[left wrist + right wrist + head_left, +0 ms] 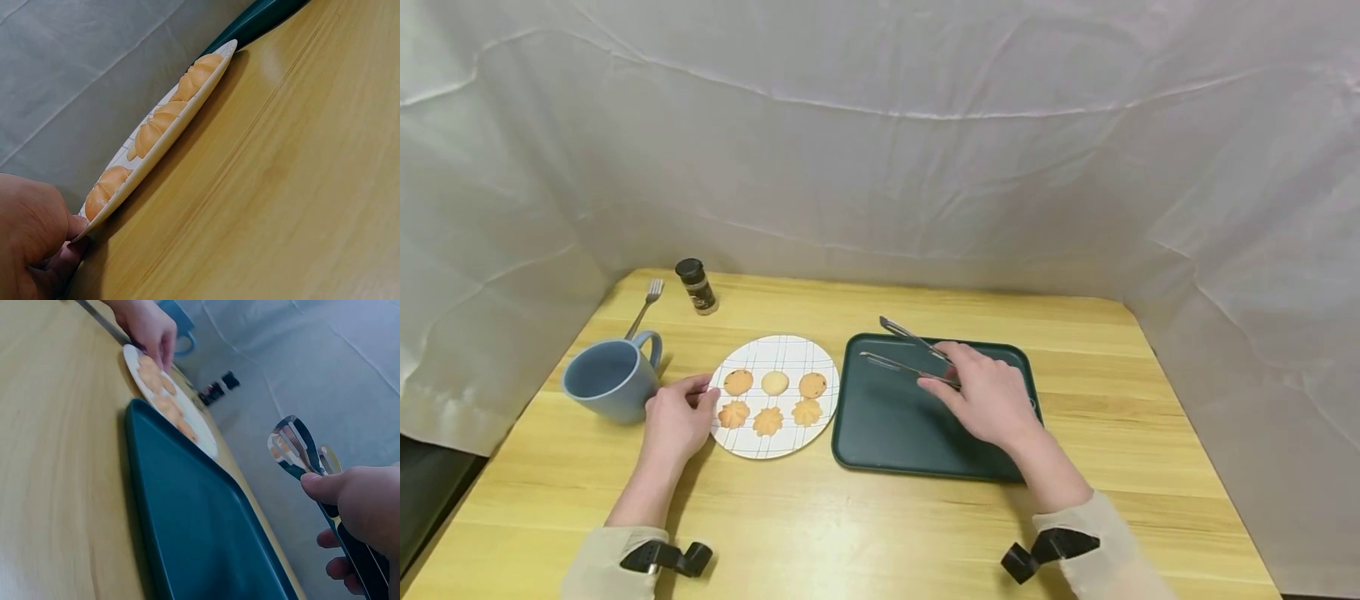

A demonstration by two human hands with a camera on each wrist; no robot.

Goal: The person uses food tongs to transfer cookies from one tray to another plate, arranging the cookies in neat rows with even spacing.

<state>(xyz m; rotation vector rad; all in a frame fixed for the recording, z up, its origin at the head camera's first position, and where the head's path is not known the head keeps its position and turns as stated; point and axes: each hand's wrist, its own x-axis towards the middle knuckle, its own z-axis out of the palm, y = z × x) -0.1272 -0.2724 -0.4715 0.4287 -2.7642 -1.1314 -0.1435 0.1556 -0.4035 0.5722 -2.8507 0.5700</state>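
My left hand pinches the left rim of a round white plate with a checked line pattern. Thumb and fingers grip that rim in the left wrist view, where the plate shows edge-on. Two rows of cookies lie on it, one row round and one fluted. My right hand holds metal tongs above a dark green tray; the tips of the tongs stand apart with nothing between them. The tray lies just right of the plate.
A blue mug stands close to the left of my left hand. Behind it lies a fork, and a black-capped spice jar stands near the table's back edge. Pale cloth hangs behind the wooden table and at its sides.
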